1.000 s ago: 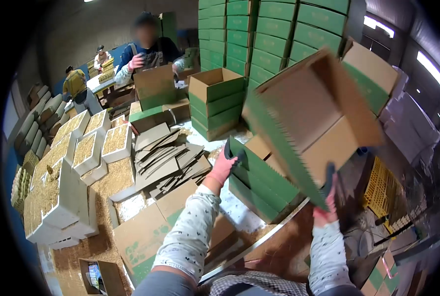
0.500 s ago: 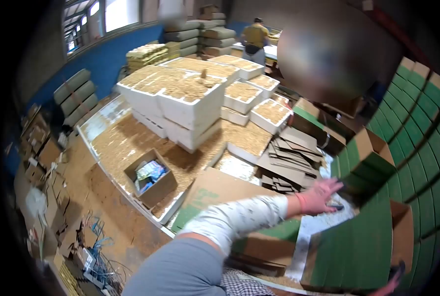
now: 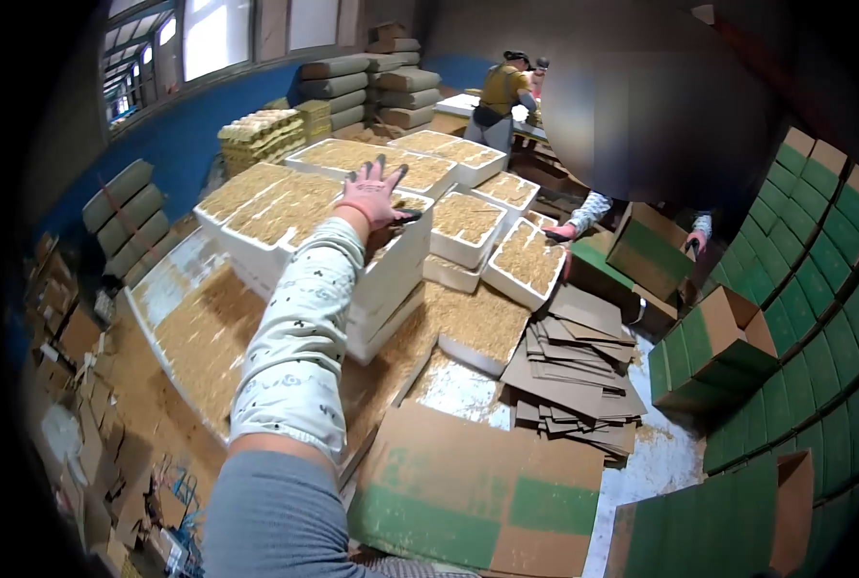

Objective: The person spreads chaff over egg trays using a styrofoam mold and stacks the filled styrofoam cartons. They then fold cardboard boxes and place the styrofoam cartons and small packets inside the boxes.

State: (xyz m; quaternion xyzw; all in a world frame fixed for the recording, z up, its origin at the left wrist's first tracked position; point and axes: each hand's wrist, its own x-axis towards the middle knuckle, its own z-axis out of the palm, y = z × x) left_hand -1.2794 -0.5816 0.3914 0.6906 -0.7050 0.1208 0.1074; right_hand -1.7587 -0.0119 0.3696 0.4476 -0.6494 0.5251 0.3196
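My left hand (image 3: 373, 197), in a pink glove with dark fingertips, is spread over the near corner of a stacked white foam box (image 3: 391, 279) filled with sawdust-like material. Its fingers are apart; whether they touch the filling is unclear. My right hand is out of the frame. Lower right of the boxes lies a flattened brown and green carton (image 3: 468, 482). Loose cardboard pieces (image 3: 579, 356) are heaped beyond it. An open green carton (image 3: 713, 347) stands to their right, and another green carton (image 3: 709, 520) is at the bottom right.
A co-worker's gloved hands (image 3: 562, 232) are around a carton (image 3: 649, 250) across the table. Another person (image 3: 499, 96) stands farther back. Stacked green cartons (image 3: 795, 250) line the right side. Egg trays (image 3: 261, 135) and filled sacks (image 3: 126, 217) are at the left.
The view has swung left. My left hand has gone from the green cartons to the foam boxes. My right hand, earlier at a large open carton, has left the frame.
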